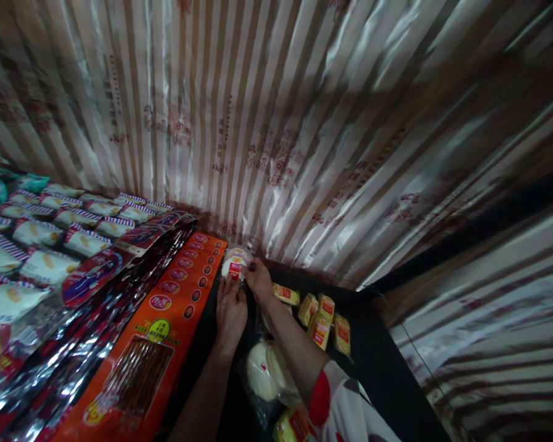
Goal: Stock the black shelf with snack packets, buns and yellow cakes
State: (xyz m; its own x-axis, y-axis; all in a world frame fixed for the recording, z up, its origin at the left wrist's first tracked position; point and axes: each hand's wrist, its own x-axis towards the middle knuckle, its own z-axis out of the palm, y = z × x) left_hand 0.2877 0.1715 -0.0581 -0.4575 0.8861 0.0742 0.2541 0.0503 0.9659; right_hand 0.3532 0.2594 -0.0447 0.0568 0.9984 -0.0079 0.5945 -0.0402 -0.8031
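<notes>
The black worktop carries overlapping orange packets. Right of their far end, the left hand, fingers loosely extended, and right hand, fingers half-curled, touch a white packet — any firm grip I can't tell. Lying beside that end, it seems light, soft, slick-wrapped — best held by its edges.

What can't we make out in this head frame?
Head view:
1. Round white pack: near edge hidden by the left hand; label print too small to read.
2. Right hand: too small and dim to tell how the fingertips grip.
3. Clear-wrapped white rounds: right side hidden by the right forearm.
4. Lowest yellow pack: cut off by the bottom edge.
</notes>
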